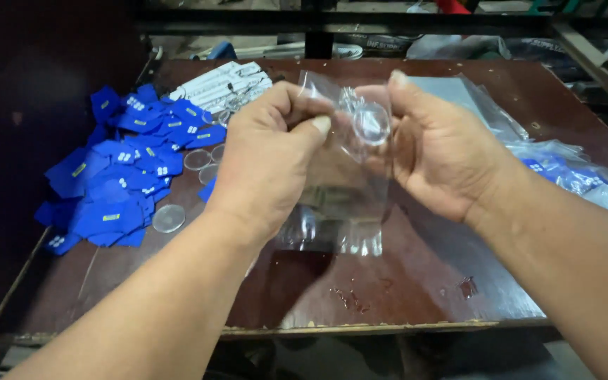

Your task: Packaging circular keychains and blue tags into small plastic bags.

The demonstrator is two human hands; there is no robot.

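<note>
Clear bag (pixel 339 204) held above mid surface (pixel 416 281), clear disc (pixel 371 124) at its mouth. Left hand (pixel 269 158) pinching the bag's top; right hand (pixel 434 151) clamped on disc. Blue tags (pixel 117 183) and loose discs (pixel 169 218) heaped left, unpacked; filled bags (pixel 571 176) right.

two bare hands, the left hand (pixel 265 158) and the right hand (pixel 434 151), show short, trimmed nails, creased knuckles and broad fingers, with both forearms uncovered to the frame edge, wearing no sleeves, gloves, rings or watch.
</note>
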